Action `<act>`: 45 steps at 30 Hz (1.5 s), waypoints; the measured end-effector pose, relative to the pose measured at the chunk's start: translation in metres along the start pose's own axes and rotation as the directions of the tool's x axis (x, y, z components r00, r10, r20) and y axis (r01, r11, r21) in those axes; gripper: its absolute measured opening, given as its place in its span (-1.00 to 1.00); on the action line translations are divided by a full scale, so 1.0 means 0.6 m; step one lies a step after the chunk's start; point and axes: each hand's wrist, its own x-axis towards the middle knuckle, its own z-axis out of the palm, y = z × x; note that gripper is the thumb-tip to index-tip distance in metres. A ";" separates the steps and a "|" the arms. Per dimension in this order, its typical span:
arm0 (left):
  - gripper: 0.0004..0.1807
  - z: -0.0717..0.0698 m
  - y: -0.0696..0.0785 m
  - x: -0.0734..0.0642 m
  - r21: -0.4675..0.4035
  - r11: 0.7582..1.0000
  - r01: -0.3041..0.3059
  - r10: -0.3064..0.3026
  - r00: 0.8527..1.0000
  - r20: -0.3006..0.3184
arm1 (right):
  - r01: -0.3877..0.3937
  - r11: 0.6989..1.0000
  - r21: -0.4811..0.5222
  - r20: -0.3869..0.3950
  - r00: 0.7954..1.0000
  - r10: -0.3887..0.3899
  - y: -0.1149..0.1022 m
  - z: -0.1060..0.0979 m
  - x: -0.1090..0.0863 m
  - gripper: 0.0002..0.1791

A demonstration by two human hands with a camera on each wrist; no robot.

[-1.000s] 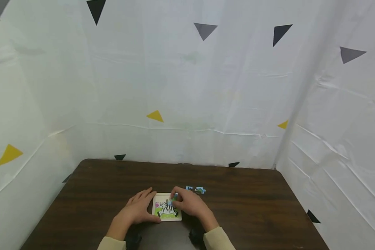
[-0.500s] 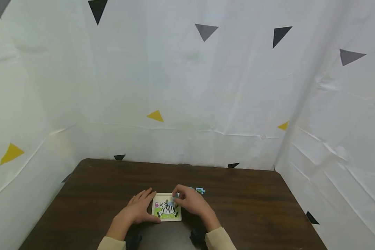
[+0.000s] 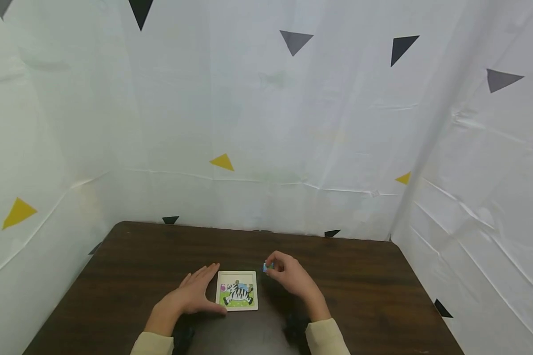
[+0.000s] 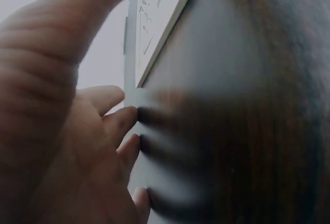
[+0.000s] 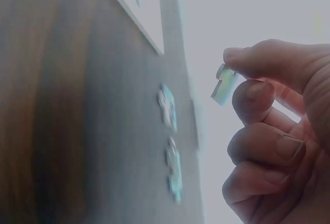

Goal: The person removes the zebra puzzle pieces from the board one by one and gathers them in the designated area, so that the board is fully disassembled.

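Observation:
A square zebra jigsaw puzzle point(image 3: 237, 296) lies in a pale wooden frame point(image 3: 237, 309) on the table; its upper strip shows bare pale wood. My left hand point(image 3: 191, 297) spreads at the frame's left side, thumb by the near-left corner and fingers extended toward the far-left corner. To the right of the frame, my right hand point(image 3: 293, 277) pinches a small jigsaw piece point(image 5: 225, 85) between thumb and index finger, above the table. Two more jigsaw pieces lie on the table in the right wrist view, one nearer the frame point(image 5: 166, 106) and the other farther off point(image 5: 174, 170).
The dark wooden table point(image 3: 360, 286) extends on both sides of the hands. White cloth point(image 3: 266, 123) with black, grey and yellow triangles hangs behind and along the sides. A dark wrist-worn device point(image 3: 296, 325) sits under the right wrist.
My right hand has left the top right of the puzzle and moved right and away, carrying a piece off it to beside the loose pieces. My left hand has stayed by the frame.

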 end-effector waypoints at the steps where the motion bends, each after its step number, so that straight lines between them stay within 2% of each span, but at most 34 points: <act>1: 0.54 -0.001 0.001 -0.001 -0.008 1.000 0.003 -0.003 1.000 0.009 | -0.008 1.000 0.005 -0.009 1.000 0.008 0.005 -0.006 -0.001 -0.87; 8: 0.47 -0.009 0.016 -0.006 0.007 0.999 0.042 -0.043 0.997 0.064 | -0.069 0.996 0.059 -0.060 0.996 0.073 0.032 -0.044 -0.014 -0.84; 12: 0.48 -0.005 0.006 -0.003 0.000 0.999 0.038 -0.038 0.998 0.049 | -0.092 0.994 0.061 -0.067 0.993 0.096 0.048 -0.060 -0.020 -0.83; 15: 0.52 0.006 -0.017 0.010 0.003 1.000 0.024 -0.024 0.999 0.024 | -0.130 0.991 0.036 -0.076 0.988 0.132 0.060 -0.070 -0.023 -0.85; 19: 0.51 0.011 -0.026 0.015 0.005 1.000 0.020 -0.020 0.999 0.044 | -0.169 0.986 0.005 -0.076 0.983 0.169 0.077 -0.072 -0.030 -0.89; 23: 0.43 0.003 -0.006 0.003 -0.025 0.999 0.033 -0.031 0.996 0.086 | -0.190 0.982 -0.011 -0.063 0.980 0.189 0.092 -0.069 -0.039 -0.92; 25: 0.42 -0.003 0.005 -0.003 -0.043 0.998 0.041 -0.037 0.995 0.089 | -0.193 0.981 -0.006 -0.064 0.979 0.192 0.095 -0.069 -0.039 -0.93; 27: 0.42 0.000 -0.002 0.002 -0.020 0.999 0.034 -0.032 0.996 0.083 | -0.195 0.981 -0.001 -0.069 0.979 0.194 0.096 -0.069 -0.038 -0.94; 33: 0.41 -0.003 -0.005 0.006 -0.035 0.998 0.045 -0.043 0.996 0.074 | -0.185 0.983 0.012 -0.073 0.980 0.186 0.095 -0.070 -0.033 -0.92; 40: 0.46 -0.004 -0.010 0.008 -0.021 1.000 0.014 -0.012 0.998 0.068 | -0.275 0.960 0.047 -0.111 0.954 0.279 0.092 -0.079 -0.045 -0.75; 45: 0.41 -0.006 -0.003 0.005 -0.018 1.000 0.025 -0.024 0.998 0.056 | -0.311 0.949 0.053 -0.078 0.946 0.314 0.088 -0.084 -0.051 -0.63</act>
